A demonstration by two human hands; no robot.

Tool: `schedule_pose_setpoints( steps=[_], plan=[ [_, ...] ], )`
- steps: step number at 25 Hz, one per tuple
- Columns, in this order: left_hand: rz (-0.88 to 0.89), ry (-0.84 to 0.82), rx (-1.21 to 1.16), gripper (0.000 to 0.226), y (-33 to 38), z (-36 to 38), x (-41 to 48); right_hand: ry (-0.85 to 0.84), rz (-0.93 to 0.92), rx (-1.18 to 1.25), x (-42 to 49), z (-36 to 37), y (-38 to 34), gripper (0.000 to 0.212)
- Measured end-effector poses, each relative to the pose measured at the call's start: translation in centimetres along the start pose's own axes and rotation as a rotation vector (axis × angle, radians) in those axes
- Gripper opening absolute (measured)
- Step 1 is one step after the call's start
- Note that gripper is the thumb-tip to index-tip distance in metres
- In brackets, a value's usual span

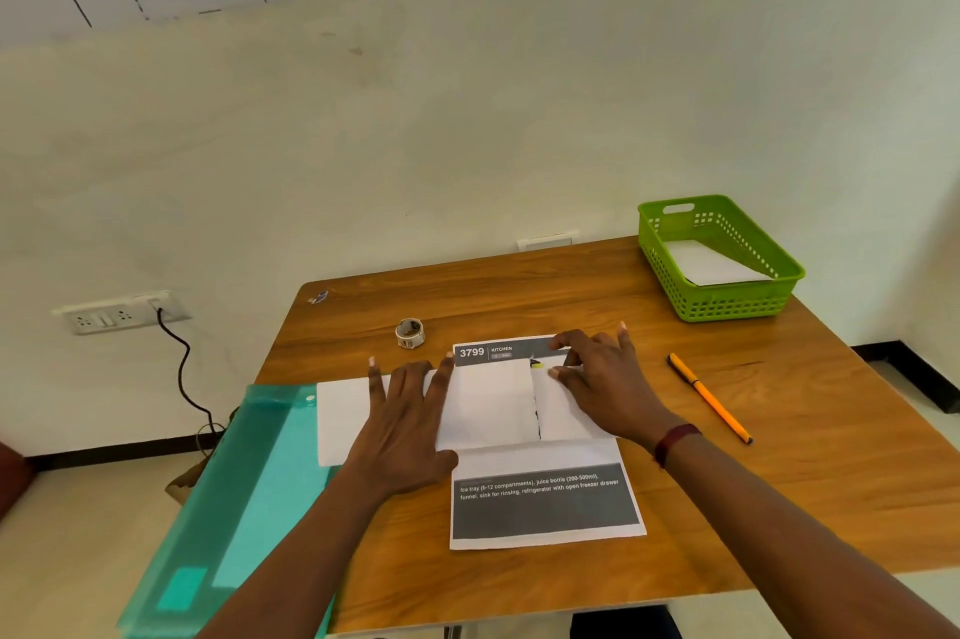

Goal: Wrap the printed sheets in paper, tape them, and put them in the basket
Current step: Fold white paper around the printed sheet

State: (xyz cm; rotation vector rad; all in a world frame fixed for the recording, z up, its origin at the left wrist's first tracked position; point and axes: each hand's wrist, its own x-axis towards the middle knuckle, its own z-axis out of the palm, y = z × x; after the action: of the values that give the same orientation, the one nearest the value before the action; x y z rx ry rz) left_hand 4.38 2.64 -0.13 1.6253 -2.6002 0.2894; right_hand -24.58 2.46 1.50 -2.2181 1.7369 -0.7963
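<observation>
Pressing flat, fingers spread, the left hand (410, 425) pins wrapping paper (493, 404) over the printed sheet (545, 508) — the right hand (602, 378) pinches its flap (green basket (782, 260): table's (519, 295) far-right corner).

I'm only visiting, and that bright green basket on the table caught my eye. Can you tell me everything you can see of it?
The green plastic basket is rectangular and open-topped. Its walls are pierced by rows of small square holes, and there is an oval handle slot in the far end wall. It stands upright at the far right corner of the brown wooden table. A flat white paper packet lies inside it. Nothing else touches it.
</observation>
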Motion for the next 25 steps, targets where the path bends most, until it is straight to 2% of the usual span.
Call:
schedule_pose_setpoints(
  steps=[2,5,7,9,11,13,16,21,25],
  plan=[
    [0.002,0.016,-0.005,0.116,0.6,0.0,0.3,0.044,-0.045,0.009,0.0,0.3,-0.8,0.024],
    [-0.027,0.047,-0.047,0.117,0.8,-0.1,0.5,0.3,-0.09,0.006,-0.3,0.6,-0.7,0.018],
    [-0.053,0.068,-0.07,0.117,0.6,-0.2,0.6,0.491,0.023,0.095,-0.9,0.5,0.1,0.02],
    [-0.06,0.082,-0.082,0.117,0.3,-0.1,0.5,0.606,0.237,0.32,-2.1,0.5,0.7,0.024],
    [-0.059,0.094,-0.088,0.117,0.3,-0.2,0.5,0.604,0.483,0.685,-3.0,0.8,1.0,0.033],
    [-0.065,0.104,-0.095,0.115,0.5,-0.2,0.6,0.584,0.583,0.932,-3.6,1.3,1.1,0.03],
    [-0.063,0.121,-0.097,0.115,1.0,-0.3,0.8,0.597,0.56,1.009,-4.2,1.5,0.4,0.008],
    [-0.058,0.129,-0.073,0.117,2.1,-0.5,1.2,0.542,0.541,1.15,-3.5,1.9,-0.9,0.004],
    [-0.062,0.159,-0.072,0.114,2.8,-1.0,1.8,0.467,0.51,1.218,-3.5,1.8,-2.1,0.027]
  ],
)
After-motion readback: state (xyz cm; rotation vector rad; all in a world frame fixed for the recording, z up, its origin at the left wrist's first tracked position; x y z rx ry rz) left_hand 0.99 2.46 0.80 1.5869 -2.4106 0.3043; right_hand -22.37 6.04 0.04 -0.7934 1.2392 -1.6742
